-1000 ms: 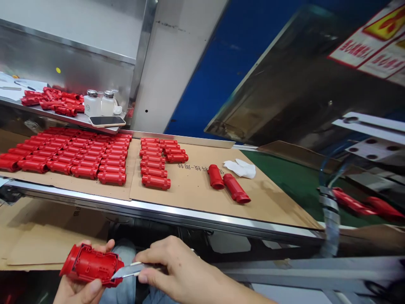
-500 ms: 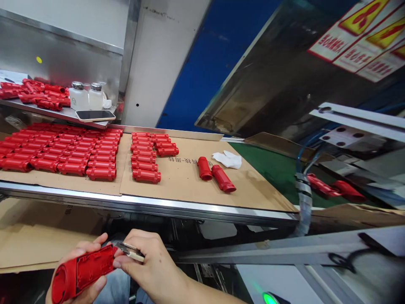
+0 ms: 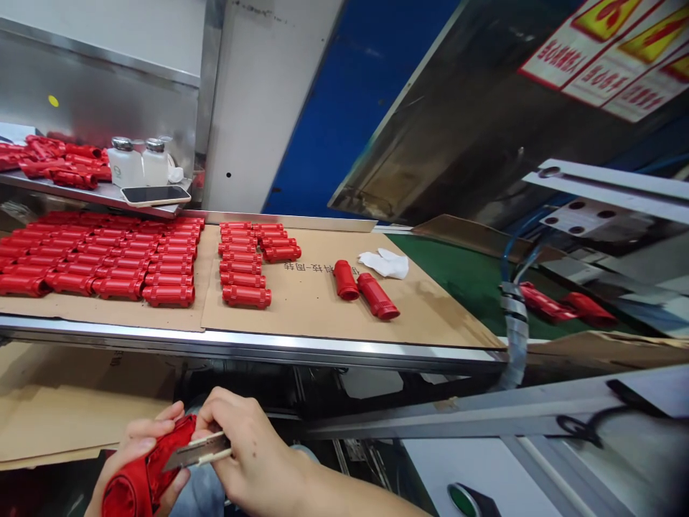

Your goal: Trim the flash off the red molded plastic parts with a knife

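Low in the view, my left hand [image 3: 129,445] is wrapped round a red plastic housing [image 3: 132,488], a hollow tube-like part with a round opening facing me. My right hand [image 3: 242,438] grips a utility knife [image 3: 200,451] with a pale handle. Its metal blade reaches left across the housing's side; whether the edge touches the plastic I cannot tell. Fingers of both hands lie close together at the far end of the part. On the cardboard ahead, two similar red housings [image 3: 377,296] lie apart from the rows.
Rows of red housings [image 3: 121,287] cover the bench's left. A shelf behind holds a phone [image 3: 156,195], white bottles [image 3: 128,164] and more red parts. White tissue [image 3: 385,263] lies right of centre. A green conveyor [image 3: 452,280], a hose [image 3: 515,337] and a metal bracket [image 3: 592,190] stand at right.
The knife blade has swung from the housing's far end to across its side. My left hand has rolled the housing, so its open inner face shows less. The green light has dimmed.
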Tool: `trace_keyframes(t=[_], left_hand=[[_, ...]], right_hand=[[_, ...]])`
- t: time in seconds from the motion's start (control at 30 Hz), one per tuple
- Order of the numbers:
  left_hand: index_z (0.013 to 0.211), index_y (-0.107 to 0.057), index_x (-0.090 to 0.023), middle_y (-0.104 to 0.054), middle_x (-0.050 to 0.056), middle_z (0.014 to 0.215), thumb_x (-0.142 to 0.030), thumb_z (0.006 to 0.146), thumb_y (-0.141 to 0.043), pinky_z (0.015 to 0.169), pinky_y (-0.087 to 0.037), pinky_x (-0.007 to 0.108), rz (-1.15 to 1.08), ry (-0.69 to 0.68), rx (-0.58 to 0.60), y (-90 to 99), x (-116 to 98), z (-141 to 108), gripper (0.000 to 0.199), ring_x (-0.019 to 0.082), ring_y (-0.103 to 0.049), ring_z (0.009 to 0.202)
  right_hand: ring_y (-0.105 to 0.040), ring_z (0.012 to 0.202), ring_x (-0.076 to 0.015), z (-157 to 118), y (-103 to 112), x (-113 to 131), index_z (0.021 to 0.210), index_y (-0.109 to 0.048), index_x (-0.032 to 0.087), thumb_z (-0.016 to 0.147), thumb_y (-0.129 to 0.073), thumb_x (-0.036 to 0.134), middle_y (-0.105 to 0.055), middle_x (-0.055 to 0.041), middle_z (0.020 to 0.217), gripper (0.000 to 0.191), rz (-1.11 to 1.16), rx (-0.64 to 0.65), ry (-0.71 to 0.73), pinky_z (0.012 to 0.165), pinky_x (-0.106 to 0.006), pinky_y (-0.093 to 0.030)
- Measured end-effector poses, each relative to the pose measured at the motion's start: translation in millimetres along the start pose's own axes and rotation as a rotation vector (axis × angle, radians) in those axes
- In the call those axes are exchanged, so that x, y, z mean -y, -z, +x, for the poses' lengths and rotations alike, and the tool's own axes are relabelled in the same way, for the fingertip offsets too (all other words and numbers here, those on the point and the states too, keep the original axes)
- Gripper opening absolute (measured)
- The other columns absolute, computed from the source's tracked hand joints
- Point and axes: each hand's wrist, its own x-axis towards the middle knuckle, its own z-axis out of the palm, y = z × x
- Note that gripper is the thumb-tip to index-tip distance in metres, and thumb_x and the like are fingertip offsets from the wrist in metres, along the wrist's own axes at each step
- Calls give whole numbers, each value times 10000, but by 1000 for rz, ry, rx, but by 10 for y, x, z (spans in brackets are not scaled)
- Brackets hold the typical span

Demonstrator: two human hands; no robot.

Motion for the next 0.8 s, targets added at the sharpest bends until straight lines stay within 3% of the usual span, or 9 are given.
trace_keyframes(t=[0.1, 0.23, 0.3, 0.37, 0.43, 0.63, 0.8], left_hand=[[772, -648, -231, -665, -30, 877, -173, 585, -759, 756, -468, 117, 45, 45, -31, 29, -47, 76, 225, 137, -611, 875], [862, -608, -229, -674, 9, 993, -212, 617, -749, 808, -466, 170, -23, 263, -20, 63, -104, 155, 284, 185, -591, 979], [883, -573, -257, -676, -26, 962, -235, 608, -758, 824, -484, 241, -169, 346, -61, 59, -115, 129, 333, 222, -572, 1014], [878, -559, -281, -665, -55, 932, -250, 602, -764, 824, -494, 276, -225, 353, -116, 39, -116, 74, 345, 230, -576, 1005], [870, -556, -294, -660, -60, 937, -248, 609, -761, 806, -501, 263, -203, 323, -104, 17, -110, 25, 335, 215, -587, 984], [784, -591, -253, -667, -46, 904, -154, 587, -760, 764, -521, 243, -77, 69, -57, -17, -82, 16, 278, 206, -615, 918], [732, -630, -254, -673, -9, 927, -173, 548, -780, 899, -463, 380, -21, 140, -151, -8, -25, -37, 250, 281, -580, 991]], right_hand=[[-455, 590, -106, -45, 16, -5, 685, -455, 171, 682, -425, 84, -472, -7, 678, 92, 76, 41, 67, 567, -189, -413], [-445, 577, -65, -140, 90, 42, 631, -448, 170, 756, -495, 67, -433, 36, 632, 169, 264, 349, 138, 577, -123, -403], [-448, 565, -60, -156, 132, 69, 635, -508, 158, 743, -572, 99, -446, 43, 630, 138, 241, 258, 25, 577, -128, -408], [-485, 596, -80, -138, 160, 91, 697, -589, 149, 742, -595, 144, -500, 18, 673, 46, 182, 7, -91, 583, -161, -427], [-525, 646, -100, -100, 164, 107, 787, -637, 146, 765, -557, 149, -544, -20, 744, 83, 150, -150, -91, 591, -183, -444], [-544, 620, -114, -23, 58, 81, 819, -645, 132, 781, -502, 164, -576, -53, 751, 152, 69, -210, 73, 579, -198, -459], [-534, 606, -133, -6, -42, 55, 766, -604, 133, 777, -436, 157, -576, -56, 717, 169, -51, -194, -16, 554, -222, -448]])
